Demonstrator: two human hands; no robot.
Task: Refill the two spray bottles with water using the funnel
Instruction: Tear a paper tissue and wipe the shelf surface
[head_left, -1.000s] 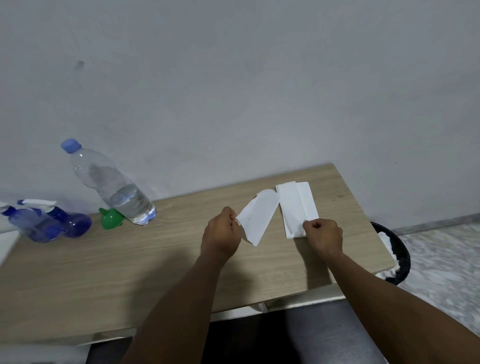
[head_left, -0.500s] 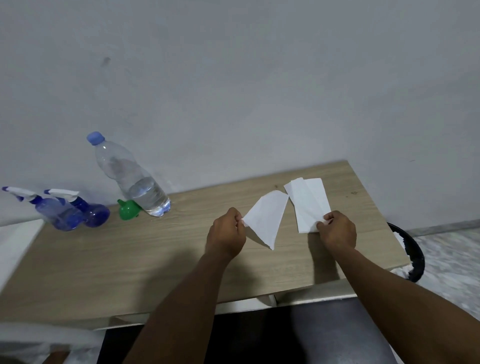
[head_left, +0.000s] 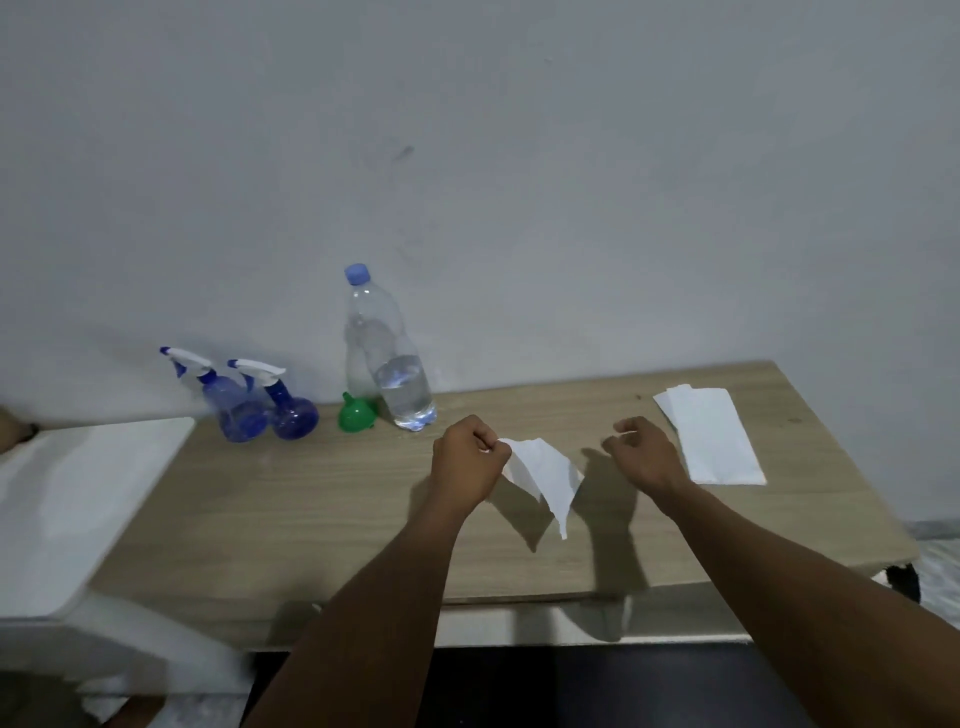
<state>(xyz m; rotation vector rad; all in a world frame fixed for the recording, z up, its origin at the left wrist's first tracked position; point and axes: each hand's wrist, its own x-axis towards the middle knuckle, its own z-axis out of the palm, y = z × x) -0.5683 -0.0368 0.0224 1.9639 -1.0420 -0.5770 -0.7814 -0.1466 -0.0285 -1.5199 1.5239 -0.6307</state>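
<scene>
Pinched in the closed left hand (head_left: 469, 457), a thin white paper tissue sheet (head_left: 545, 474) hangs by its top corner above the tabletop, tapering to a point and casting a shadow on the wood below it. Right hand (head_left: 644, 453) hovers just right of the sheet, fingers loosely curled and empty, not touching it. Both forearms reach in from the bottom edge. Surface is a light wood-grain laminate table (head_left: 322, 499) with rounded corners, pushed against a plain pale grey painted wall (head_left: 467, 156) with a few faint scuff marks. Along the back edge near the wall: two translucent blue plastic spray bottles with white trigger heads (head_left: 260, 405), standing upright side by side and touching or nearly so; to their right a small green plastic funnel (head_left: 356, 413) lying tipped on the table; just right of that, a clear plastic water bottle with a blue cap (head_left: 387, 358), upright, capped, water filling only its lower part. Funnel sits right beside the water bottle's base. At the table's right end, a flat stack of folded white paper tissues (head_left: 709, 436), apart from the right hand. A white panel-like surface (head_left: 67, 493) adjoins the table on the left, lower and blurred. Floor at far right shows pale mottled tile (head_left: 940, 566).
</scene>
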